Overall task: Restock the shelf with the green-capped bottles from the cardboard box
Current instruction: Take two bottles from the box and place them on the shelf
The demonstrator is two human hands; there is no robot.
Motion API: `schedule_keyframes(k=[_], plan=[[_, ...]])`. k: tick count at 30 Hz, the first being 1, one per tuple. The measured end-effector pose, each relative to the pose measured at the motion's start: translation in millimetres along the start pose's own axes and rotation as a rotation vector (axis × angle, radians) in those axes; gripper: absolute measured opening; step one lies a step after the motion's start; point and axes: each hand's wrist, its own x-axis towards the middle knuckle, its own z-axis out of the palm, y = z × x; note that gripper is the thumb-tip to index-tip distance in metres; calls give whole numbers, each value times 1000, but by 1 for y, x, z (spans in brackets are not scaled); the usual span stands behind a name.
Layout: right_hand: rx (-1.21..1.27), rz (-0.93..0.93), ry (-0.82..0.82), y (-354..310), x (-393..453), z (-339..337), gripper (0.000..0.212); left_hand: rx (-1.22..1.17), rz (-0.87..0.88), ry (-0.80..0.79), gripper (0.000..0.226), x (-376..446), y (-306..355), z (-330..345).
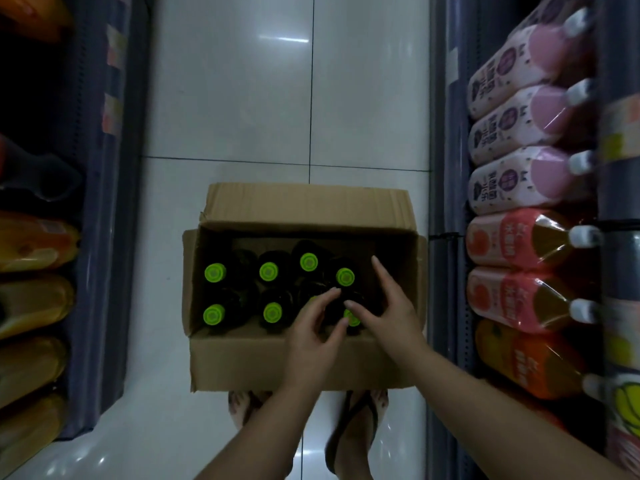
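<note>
I lower both relaxed, empty hands, left hand (313,336) and right hand (389,306), onto near-row green-capped bottles (352,317) in the cardboard box (277,362), gripping necks.

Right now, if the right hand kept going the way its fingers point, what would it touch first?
Probably the green cap under the right hand, on a bottle in the cardboard box; depth is unclear.

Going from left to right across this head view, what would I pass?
Orange-yellow bottles on the left shelf → white floor tiles → cardboard box of green-capped bottles, with both hands reaching in → pink bottles on the right shelf.
</note>
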Motion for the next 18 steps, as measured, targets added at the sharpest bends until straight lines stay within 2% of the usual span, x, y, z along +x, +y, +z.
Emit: schedule_keyframes(k=[5, 10, 12, 16, 18], plan=[[-4, 125, -51, 27, -5, 13, 95, 16, 15, 13, 45, 29, -11, 8], [-106, 98, -58, 37, 1, 22, 99, 33, -92, -62, 54, 65, -10, 11], [-124, 93, -74, 39, 7, 21, 94, 95, -99, -84, 57, 72, -9, 15], [-179, 23, -155, 44, 14, 16, 70, 324, -68, -126, 63, 83, -9, 19], [-181, 7, -140, 49, 15, 13, 62, 464, -29, -159, 64, 87, -10, 20]])
